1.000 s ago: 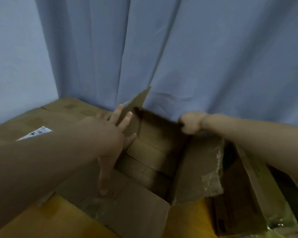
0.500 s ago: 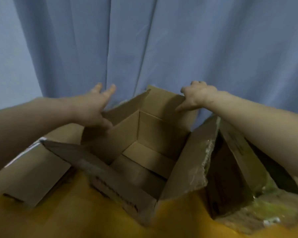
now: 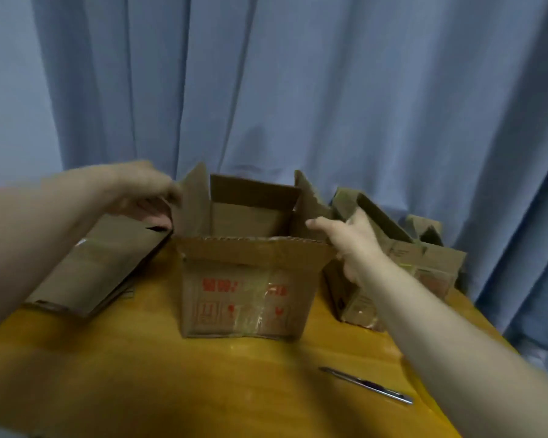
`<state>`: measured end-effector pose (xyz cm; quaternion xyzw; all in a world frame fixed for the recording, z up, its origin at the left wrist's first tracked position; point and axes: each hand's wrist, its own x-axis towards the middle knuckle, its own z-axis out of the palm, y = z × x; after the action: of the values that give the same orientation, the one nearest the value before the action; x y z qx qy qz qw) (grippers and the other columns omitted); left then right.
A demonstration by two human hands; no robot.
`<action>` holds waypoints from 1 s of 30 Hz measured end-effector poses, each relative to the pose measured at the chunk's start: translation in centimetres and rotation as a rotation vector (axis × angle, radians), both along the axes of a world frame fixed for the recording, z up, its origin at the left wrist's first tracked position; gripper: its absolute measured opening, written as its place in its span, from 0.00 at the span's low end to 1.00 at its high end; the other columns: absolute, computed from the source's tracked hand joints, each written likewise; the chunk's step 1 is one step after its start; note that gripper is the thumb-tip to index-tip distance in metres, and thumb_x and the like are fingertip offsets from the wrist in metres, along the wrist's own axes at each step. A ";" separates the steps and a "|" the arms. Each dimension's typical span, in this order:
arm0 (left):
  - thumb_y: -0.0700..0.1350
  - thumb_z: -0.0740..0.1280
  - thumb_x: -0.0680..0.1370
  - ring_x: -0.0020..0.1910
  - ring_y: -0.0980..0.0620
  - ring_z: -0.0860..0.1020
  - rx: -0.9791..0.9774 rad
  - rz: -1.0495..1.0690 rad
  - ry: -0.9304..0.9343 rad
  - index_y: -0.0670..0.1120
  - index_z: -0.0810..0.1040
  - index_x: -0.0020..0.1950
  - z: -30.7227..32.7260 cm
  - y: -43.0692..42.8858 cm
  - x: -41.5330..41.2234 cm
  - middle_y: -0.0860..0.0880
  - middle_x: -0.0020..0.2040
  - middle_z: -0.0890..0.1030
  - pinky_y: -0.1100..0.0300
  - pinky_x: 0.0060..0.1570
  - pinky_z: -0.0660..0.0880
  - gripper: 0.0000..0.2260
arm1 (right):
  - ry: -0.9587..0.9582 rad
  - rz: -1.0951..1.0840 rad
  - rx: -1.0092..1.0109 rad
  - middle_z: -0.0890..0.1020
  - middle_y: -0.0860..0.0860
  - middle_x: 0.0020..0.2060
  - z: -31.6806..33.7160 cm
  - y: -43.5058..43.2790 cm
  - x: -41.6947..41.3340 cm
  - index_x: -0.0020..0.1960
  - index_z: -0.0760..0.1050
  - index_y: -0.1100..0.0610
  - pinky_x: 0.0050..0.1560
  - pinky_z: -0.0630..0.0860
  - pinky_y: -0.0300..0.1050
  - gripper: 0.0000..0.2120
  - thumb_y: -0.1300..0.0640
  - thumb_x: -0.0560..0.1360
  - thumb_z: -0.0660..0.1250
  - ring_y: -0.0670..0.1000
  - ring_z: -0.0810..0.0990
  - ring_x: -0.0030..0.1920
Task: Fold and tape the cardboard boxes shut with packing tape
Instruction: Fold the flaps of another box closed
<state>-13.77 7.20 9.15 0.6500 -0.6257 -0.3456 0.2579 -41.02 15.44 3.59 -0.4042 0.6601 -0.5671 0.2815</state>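
An open cardboard box (image 3: 244, 286) with red print and old clear tape stands upright in the middle of the yellow table (image 3: 178, 374). All its top flaps stand up. My left hand (image 3: 146, 200) is curled against the outside of the left flap, blurred by motion. My right hand (image 3: 351, 245) holds the box's right flap at the near right corner, fingers pointing left over the edge. No tape roll is in view.
A flattened cardboard box (image 3: 98, 267) lies left of the open one. A second open box (image 3: 424, 260) stands right, behind my right wrist. A slim metal utility knife (image 3: 367, 385) lies on the table front right. Blue curtain (image 3: 298, 90) hangs behind.
The view has pulled back and the box now stands upright, seen from its front. Both hands have moved from its far edge to its left and right side flaps.
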 end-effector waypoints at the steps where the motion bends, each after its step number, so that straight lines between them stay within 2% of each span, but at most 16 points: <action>1: 0.41 0.67 0.75 0.33 0.44 0.81 0.013 0.007 0.014 0.37 0.78 0.49 -0.8 1.0 -0.1 0.36 0.42 0.83 0.58 0.32 0.80 0.08 | -0.055 -0.015 0.007 0.69 0.54 0.69 -0.9 0.7 0.0 0.76 0.55 0.53 0.65 0.70 0.57 0.46 0.52 0.66 0.76 0.58 0.70 0.67; 3: 0.43 0.66 0.76 0.37 0.42 0.80 0.034 0.018 0.059 0.38 0.76 0.50 -2.8 2.6 -0.6 0.37 0.46 0.81 0.57 0.34 0.78 0.09 | -0.165 0.012 0.134 0.71 0.56 0.68 -2.3 1.7 0.1 0.73 0.62 0.57 0.63 0.70 0.60 0.35 0.55 0.70 0.73 0.61 0.69 0.66; 5: 0.46 0.64 0.78 0.38 0.42 0.77 0.058 0.018 0.109 0.40 0.75 0.47 -4.4 3.6 -1.3 0.38 0.44 0.79 0.56 0.34 0.75 0.09 | -0.274 0.084 0.288 0.74 0.59 0.64 -2.9 2.2 0.4 0.69 0.68 0.57 0.54 0.74 0.63 0.25 0.53 0.74 0.69 0.64 0.73 0.62; 8: 0.44 0.58 0.81 0.35 0.44 0.73 -0.008 0.034 0.153 0.37 0.73 0.50 -5.9 3.4 -2.0 0.39 0.41 0.74 0.56 0.34 0.71 0.10 | -0.412 0.171 0.326 0.73 0.59 0.66 -2.5 2.3 0.3 0.69 0.68 0.56 0.41 0.81 0.60 0.23 0.52 0.77 0.66 0.64 0.76 0.60; 11: 0.40 0.57 0.81 0.53 0.36 0.77 -0.101 0.085 0.139 0.32 0.74 0.57 -6.2 2.9 -2.2 0.34 0.53 0.77 0.48 0.53 0.76 0.13 | -0.542 0.223 0.341 0.67 0.60 0.68 -2.1 2.5 -0.4 0.68 0.68 0.62 0.36 0.82 0.53 0.27 0.60 0.72 0.72 0.65 0.74 0.60; 12: 0.39 0.57 0.80 0.56 0.34 0.76 -0.119 0.105 0.143 0.30 0.74 0.59 -6.2 2.7 -2.2 0.32 0.56 0.77 0.47 0.55 0.76 0.14 | -0.534 0.260 0.378 0.70 0.61 0.66 -1.9 2.6 -0.5 0.65 0.70 0.64 0.34 0.82 0.50 0.23 0.63 0.72 0.72 0.63 0.77 0.56; 13: 0.38 0.57 0.80 0.57 0.33 0.76 -0.132 0.124 0.159 0.29 0.73 0.59 -6.1 2.8 -2.3 0.30 0.58 0.76 0.47 0.55 0.76 0.14 | -0.505 0.292 0.408 0.77 0.63 0.58 -1.7 2.6 -0.4 0.58 0.73 0.67 0.30 0.81 0.45 0.16 0.65 0.73 0.70 0.60 0.82 0.49; 15: 0.38 0.57 0.80 0.57 0.32 0.76 -0.167 0.161 0.225 0.28 0.74 0.56 -5.6 2.9 -2.4 0.29 0.58 0.76 0.46 0.52 0.76 0.14 | -0.462 0.325 0.433 0.83 0.61 0.35 -1.2 2.3 -0.2 0.47 0.73 0.68 0.22 0.75 0.38 0.02 0.68 0.75 0.64 0.53 0.83 0.29; 17: 0.37 0.56 0.81 0.58 0.32 0.76 -0.190 0.207 0.290 0.31 0.75 0.51 -4.8 3.5 -2.2 0.30 0.60 0.75 0.50 0.46 0.75 0.11 | -0.408 0.278 0.412 0.80 0.59 0.33 -0.6 2.0 0.1 0.45 0.73 0.66 0.20 0.74 0.36 0.02 0.69 0.76 0.62 0.52 0.81 0.24; 19: 0.37 0.55 0.81 0.55 0.33 0.77 -0.194 0.238 0.400 0.34 0.73 0.56 -4.1 4.0 -1.8 0.31 0.60 0.75 0.54 0.40 0.74 0.10 | -0.403 0.247 0.370 0.79 0.58 0.37 -0.1 2.0 0.1 0.45 0.72 0.65 0.28 0.78 0.40 0.02 0.69 0.75 0.63 0.53 0.81 0.31; 21: 0.36 0.53 0.82 0.44 0.36 0.79 -0.112 0.229 0.607 0.33 0.70 0.61 -3.8 4.5 -1.5 0.31 0.53 0.77 0.52 0.30 0.78 0.11 | -0.438 0.219 0.339 0.78 0.59 0.40 0.0 2.6 0.0 0.47 0.72 0.65 0.34 0.78 0.44 0.03 0.70 0.74 0.64 0.54 0.79 0.36; 23: 0.36 0.53 0.82 0.39 0.40 0.79 -0.070 0.203 0.683 0.34 0.70 0.61 -4.0 5.1 -1.7 0.33 0.46 0.78 0.54 0.25 0.79 0.11 | -0.435 0.183 0.317 0.79 0.61 0.41 -0.4 3.4 -0.1 0.51 0.73 0.65 0.26 0.78 0.42 0.08 0.71 0.73 0.65 0.56 0.80 0.36; 25: 0.37 0.54 0.82 0.40 0.42 0.79 -0.050 0.169 0.706 0.37 0.71 0.61 -5.1 4.9 -2.5 0.34 0.49 0.78 0.54 0.29 0.80 0.11 | -0.427 0.117 0.273 0.79 0.61 0.42 -0.6 4.3 -0.3 0.54 0.73 0.66 0.22 0.74 0.38 0.11 0.71 0.72 0.65 0.56 0.80 0.36; 27: 0.40 0.54 0.83 0.43 0.46 0.77 0.000 0.072 0.762 0.43 0.73 0.57 -6.3 4.8 -3.9 0.40 0.48 0.77 0.55 0.37 0.78 0.10 | -0.433 0.067 0.202 0.79 0.62 0.44 -0.9 4.8 -0.6 0.61 0.72 0.66 0.23 0.74 0.40 0.17 0.73 0.73 0.64 0.57 0.80 0.38; 29: 0.45 0.57 0.82 0.48 0.50 0.75 0.072 -0.033 0.738 0.47 0.73 0.58 -7.2 4.6 -5.5 0.46 0.50 0.75 0.56 0.48 0.74 0.08 | -0.488 0.060 0.102 0.77 0.63 0.54 -1.4 4.7 -1.1 0.72 0.64 0.60 0.29 0.77 0.46 0.28 0.74 0.74 0.62 0.57 0.80 0.42; 30: 0.48 0.60 0.81 0.54 0.50 0.75 0.107 -0.087 0.686 0.49 0.71 0.65 -7.6 4.4 -6.3 0.48 0.56 0.75 0.53 0.56 0.72 0.13 | -0.495 0.054 0.062 0.75 0.63 0.60 -1.9 4.5 -1.4 0.75 0.60 0.57 0.33 0.79 0.48 0.32 0.75 0.74 0.61 0.58 0.81 0.45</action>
<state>-20.05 11.62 1.57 0.4813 -0.5109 -0.5870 0.4035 -42.46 19.97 1.74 -0.2615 0.5772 -0.6206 0.4619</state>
